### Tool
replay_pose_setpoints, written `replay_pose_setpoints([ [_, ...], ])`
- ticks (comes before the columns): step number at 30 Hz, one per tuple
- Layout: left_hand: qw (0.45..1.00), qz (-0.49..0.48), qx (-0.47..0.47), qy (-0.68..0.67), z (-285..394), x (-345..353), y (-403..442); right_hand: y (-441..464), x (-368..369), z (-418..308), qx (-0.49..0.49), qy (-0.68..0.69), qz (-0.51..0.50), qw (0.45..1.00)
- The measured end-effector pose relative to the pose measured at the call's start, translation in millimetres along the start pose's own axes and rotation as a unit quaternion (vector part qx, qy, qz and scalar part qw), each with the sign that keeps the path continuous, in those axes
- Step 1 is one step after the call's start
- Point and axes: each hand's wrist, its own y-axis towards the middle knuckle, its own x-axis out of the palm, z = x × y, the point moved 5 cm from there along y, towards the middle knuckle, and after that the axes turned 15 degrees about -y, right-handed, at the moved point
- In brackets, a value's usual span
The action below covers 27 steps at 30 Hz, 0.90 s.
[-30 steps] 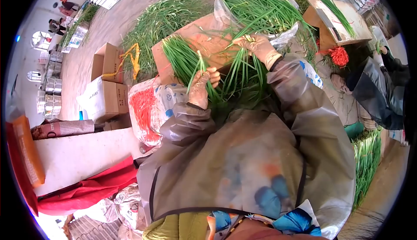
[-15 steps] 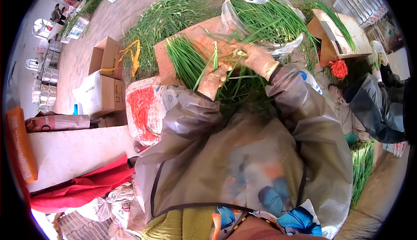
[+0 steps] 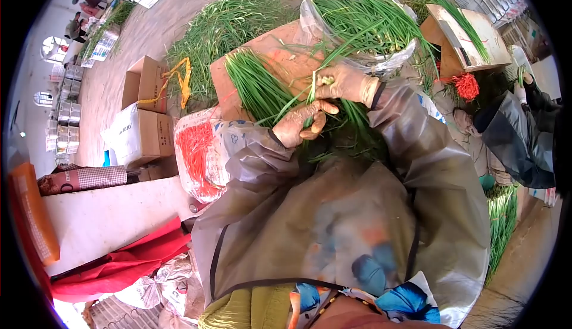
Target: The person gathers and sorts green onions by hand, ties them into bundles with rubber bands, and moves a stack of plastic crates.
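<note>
My left hand [image 3: 299, 123], in a thin glove, is closed around the lower part of a few green chive stalks [image 3: 311, 88] in front of my chest. My right hand [image 3: 347, 82], gloved too, pinches the same stalks from the right, its fingertips almost touching the left hand. A neat bundle of chives [image 3: 255, 85] lies on the board [image 3: 290, 38] just beyond my left hand. Loose green leaves [image 3: 357, 117] hang below my hands over my lap. Past my right hand stands an open clear plastic bag [image 3: 307, 16] full of chives.
A heap of loose greens [image 3: 232, 22] covers the floor ahead. Red ties [image 3: 196, 153] lie on a sack at left, near cardboard boxes [image 3: 156, 132]. At right are a wooden stand [image 3: 471, 37], a red tie bunch [image 3: 465, 86] and a co-worker's dark apron [image 3: 515, 138].
My hands have come closer together, the right moving left and slightly down, the left moving right. Stalks now stand upright between them. The view has shifted slightly.
</note>
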Motion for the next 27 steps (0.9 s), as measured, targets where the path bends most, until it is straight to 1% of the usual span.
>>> replay_pose_setpoints([
  [1, 1.000, 0.002, 0.001, 0.000, 0, -1, -1, 1, -7, 6, 0.012, 0.101, 0.057, 0.993],
  [2, 1.000, -0.010, 0.011, 0.001, 1, 0, -3, 0, -14, 17, 0.024, 0.201, 0.112, 0.973],
  [4, 0.999, -0.014, 0.032, -0.001, -1, -7, -3, -7, -42, 40, 0.129, 0.039, 0.186, 0.973],
  [5, 0.998, -0.031, 0.055, 0.031, -7, -18, 3, -12, -56, 51, 0.188, -0.034, 0.210, 0.959],
  [6, 0.996, -0.042, 0.063, 0.046, -11, -26, 8, -20, -53, 62, 0.216, -0.171, 0.247, 0.929],
  [7, 0.994, -0.053, 0.072, 0.061, -16, -33, 12, -33, -57, 46, 0.212, -0.187, 0.250, 0.926],
  [8, 0.992, -0.098, 0.066, 0.047, -20, -32, 19, -38, -56, 26, 0.136, -0.128, 0.310, 0.932],
  [9, 0.995, -0.037, -0.087, -0.019, -37, -50, 35, -31, -46, 15, 0.051, -0.128, 0.332, 0.933],
  [10, 0.992, -0.009, 0.035, 0.118, -33, -45, 30, -31, -39, -18, 0.035, -0.116, 0.256, 0.959],
  [11, 0.964, 0.018, 0.101, 0.244, -34, -40, 37, -29, -22, -24, 0.016, -0.186, 0.221, 0.957],
  [12, 0.971, 0.105, 0.053, 0.208, -33, -33, 38, -25, -7, -30, 0.052, -0.278, 0.125, 0.951],
  [13, 0.976, 0.137, 0.017, 0.166, -31, -31, 39, -14, 4, -20, -0.009, -0.304, 0.165, 0.938],
  [14, 0.980, 0.154, -0.020, 0.125, -37, -25, 39, -14, 4, -8, -0.022, -0.371, 0.194, 0.908],
  [15, 0.983, 0.139, -0.028, 0.121, -37, -24, 38, -10, 0, 17, -0.026, -0.381, 0.238, 0.893],
  [16, 0.985, 0.121, -0.035, 0.114, -37, -23, 35, -7, -14, 37, 0.029, -0.434, 0.229, 0.871],
  [17, 0.988, 0.108, -0.031, 0.105, -35, -22, 31, 1, -24, 84, 0.128, -0.399, 0.201, 0.886],
  [18, 0.988, 0.113, -0.030, 0.105, -30, -23, 28, -2, -43, 98, 0.219, -0.368, 0.167, 0.888],
  [19, 0.991, 0.120, -0.001, 0.055, -23, -21, 25, -4, -50, 139, 0.289, -0.327, 0.166, 0.884],
  [20, 0.992, 0.125, 0.029, 0.008, -12, -22, 23, -11, -70, 113, 0.353, -0.266, 0.147, 0.885],
  [21, 0.991, 0.121, 0.062, 0.015, 1, -21, 26, -5, -65, 124, 0.246, -0.118, 0.231, 0.934],
  [22, 0.990, 0.125, 0.059, 0.014, 7, -22, 33, -2, -55, 122, 0.156, -0.023, 0.264, 0.952],
  [23, 0.992, 0.113, 0.042, 0.022, 12, -24, 46, 1, -45, 120, 0.061, 0.075, 0.277, 0.956],
  [24, 0.994, 0.101, 0.027, 0.029, 15, -23, 60, 8, -34, 103, 0.053, 0.166, 0.184, 0.967],
  [25, 0.991, 0.105, 0.003, 0.078, 17, -20, 74, 12, -22, 86, 0.061, 0.248, 0.089, 0.963],
  [26, 0.984, 0.118, 0.009, 0.136, 20, -16, 83, 16, -24, 68, -0.004, 0.235, 0.124, 0.964],
  [27, 0.986, 0.111, 0.032, 0.120, 20, -18, 93, 23, -29, 79, 0.016, 0.308, 0.115, 0.944],
])
